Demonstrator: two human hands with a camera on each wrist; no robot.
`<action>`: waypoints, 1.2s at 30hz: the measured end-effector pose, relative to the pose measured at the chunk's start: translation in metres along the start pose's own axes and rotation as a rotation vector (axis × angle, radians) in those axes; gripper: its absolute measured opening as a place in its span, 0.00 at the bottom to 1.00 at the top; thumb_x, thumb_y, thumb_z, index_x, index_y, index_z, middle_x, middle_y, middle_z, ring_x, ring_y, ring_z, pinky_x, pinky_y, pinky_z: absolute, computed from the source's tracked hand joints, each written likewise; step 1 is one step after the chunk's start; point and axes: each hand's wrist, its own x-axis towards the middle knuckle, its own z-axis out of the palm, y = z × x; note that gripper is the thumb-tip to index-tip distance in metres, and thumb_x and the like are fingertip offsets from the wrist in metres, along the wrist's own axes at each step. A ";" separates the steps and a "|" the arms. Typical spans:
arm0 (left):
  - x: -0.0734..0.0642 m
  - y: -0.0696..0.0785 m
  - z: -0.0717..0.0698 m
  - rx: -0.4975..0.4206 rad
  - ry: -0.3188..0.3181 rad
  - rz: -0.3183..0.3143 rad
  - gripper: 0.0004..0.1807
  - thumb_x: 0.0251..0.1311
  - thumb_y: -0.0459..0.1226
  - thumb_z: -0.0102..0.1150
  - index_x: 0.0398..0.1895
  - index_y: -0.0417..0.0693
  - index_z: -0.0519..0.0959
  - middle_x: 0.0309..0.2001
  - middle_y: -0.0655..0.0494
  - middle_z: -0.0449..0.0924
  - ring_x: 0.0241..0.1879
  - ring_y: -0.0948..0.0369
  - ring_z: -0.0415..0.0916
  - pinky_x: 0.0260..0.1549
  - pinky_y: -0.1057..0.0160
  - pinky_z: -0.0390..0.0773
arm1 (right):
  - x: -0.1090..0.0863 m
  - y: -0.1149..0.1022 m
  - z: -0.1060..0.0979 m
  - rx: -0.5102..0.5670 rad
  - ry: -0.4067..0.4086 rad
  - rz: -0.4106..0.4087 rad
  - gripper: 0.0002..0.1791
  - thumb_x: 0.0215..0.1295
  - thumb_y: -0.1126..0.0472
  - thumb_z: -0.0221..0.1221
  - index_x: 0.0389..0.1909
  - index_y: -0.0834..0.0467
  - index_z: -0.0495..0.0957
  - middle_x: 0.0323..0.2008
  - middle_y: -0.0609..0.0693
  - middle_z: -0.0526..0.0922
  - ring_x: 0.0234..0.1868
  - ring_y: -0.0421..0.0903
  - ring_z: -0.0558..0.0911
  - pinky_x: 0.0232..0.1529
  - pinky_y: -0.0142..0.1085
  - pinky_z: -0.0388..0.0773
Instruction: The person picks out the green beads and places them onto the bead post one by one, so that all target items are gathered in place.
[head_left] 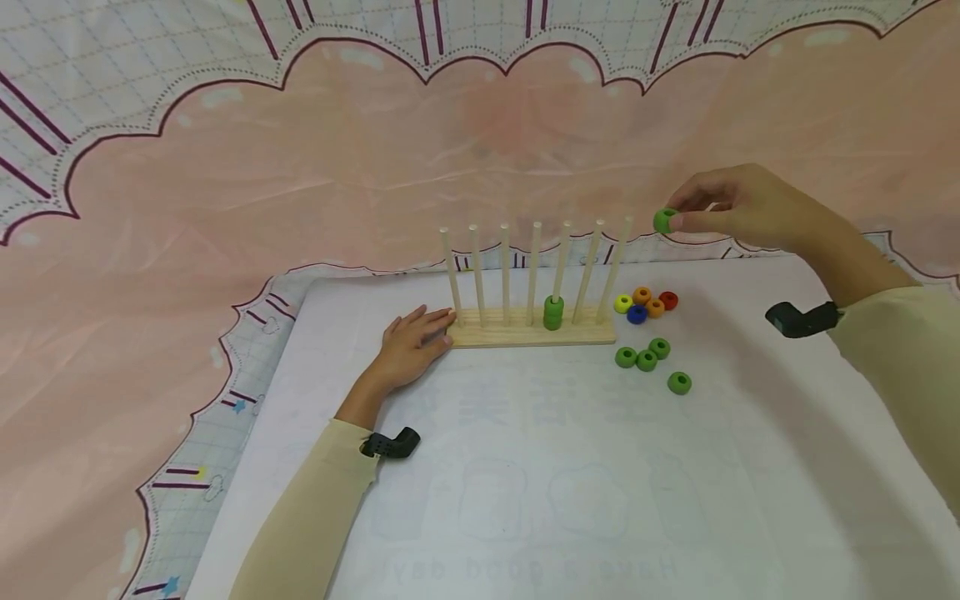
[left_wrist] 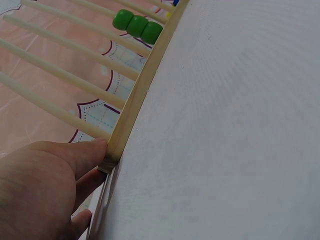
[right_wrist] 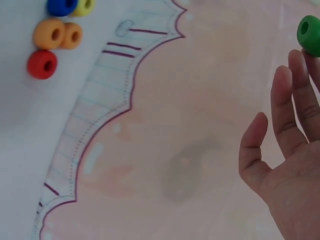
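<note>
My right hand [head_left: 738, 204] pinches a green bead [head_left: 664, 221] between thumb and fingertips, raised above the right end of a wooden peg rack [head_left: 525, 335]. In the right wrist view the bead [right_wrist: 311, 36] shows its hole, and the other fingers are extended. At the rack's left end, my left hand [head_left: 408, 348] holds the base, thumb on its near side and fingers around the end. The left wrist view shows the thumb [left_wrist: 95, 152] pressed on the base corner. Three green beads [head_left: 553, 313] are stacked on one upright peg; the other pegs are bare.
Right of the rack lie several loose green beads [head_left: 647, 360]. Behind them cluster a yellow bead [head_left: 623, 303], a blue bead [head_left: 637, 314], two orange beads [head_left: 656, 308] and a red bead [head_left: 669, 300]. A white sheet [head_left: 525, 467] covers the work surface, with a patterned pink cloth [head_left: 375, 167] beyond.
</note>
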 end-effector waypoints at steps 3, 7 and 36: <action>0.000 0.000 0.000 0.007 -0.002 0.000 0.29 0.77 0.48 0.52 0.77 0.55 0.66 0.79 0.54 0.62 0.82 0.47 0.43 0.76 0.35 0.32 | 0.002 -0.009 -0.006 0.021 0.018 -0.021 0.23 0.70 0.41 0.62 0.58 0.49 0.81 0.60 0.50 0.79 0.64 0.60 0.75 0.60 0.63 0.72; -0.001 0.002 -0.001 0.002 -0.001 -0.005 0.28 0.77 0.47 0.51 0.77 0.55 0.66 0.78 0.54 0.62 0.82 0.47 0.43 0.77 0.36 0.32 | 0.006 -0.025 -0.009 0.037 0.038 -0.063 0.21 0.70 0.42 0.62 0.56 0.50 0.82 0.58 0.49 0.79 0.67 0.58 0.71 0.65 0.69 0.67; -0.001 0.001 0.000 -0.005 -0.008 -0.007 0.28 0.77 0.48 0.51 0.77 0.55 0.66 0.79 0.55 0.62 0.82 0.48 0.42 0.77 0.36 0.31 | 0.040 -0.082 0.031 0.100 -0.039 -0.242 0.17 0.70 0.44 0.64 0.52 0.48 0.83 0.51 0.44 0.81 0.53 0.43 0.74 0.58 0.40 0.75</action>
